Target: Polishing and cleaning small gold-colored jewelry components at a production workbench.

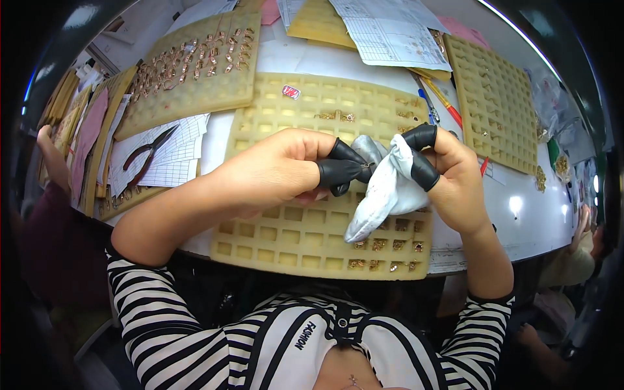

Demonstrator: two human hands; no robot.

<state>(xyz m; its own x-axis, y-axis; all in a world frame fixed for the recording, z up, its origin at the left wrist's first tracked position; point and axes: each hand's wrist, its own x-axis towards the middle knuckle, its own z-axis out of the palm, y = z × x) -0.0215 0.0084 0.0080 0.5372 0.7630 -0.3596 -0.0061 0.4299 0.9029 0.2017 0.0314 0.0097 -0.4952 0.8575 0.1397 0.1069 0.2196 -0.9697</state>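
Observation:
My left hand (305, 166), wearing black finger covers, is pinched on a small metal piece (366, 166), too small to make out clearly. My right hand (442, 169), also in black finger covers, grips a crumpled, pale cloth (383, 198) that has greyish smudges and hangs down from the fingers beside the piece. Both hands are held close together above a yellow compartment tray (279, 235). Small gold-coloured jewellery pieces (418, 246) sit in some compartments along its lower right and upper right. A small red-and-white label (290, 91) lies near its top.
Ring tray (182, 97) at upper left; black-handled pliers (146, 156) on printed sheets below it. Another tray (495, 110) at right. Papers (383, 32), pens (439, 101) and plastic bags (549, 97) lie around. Co-workers' hands show at the far left (51, 153) and far right (580, 227).

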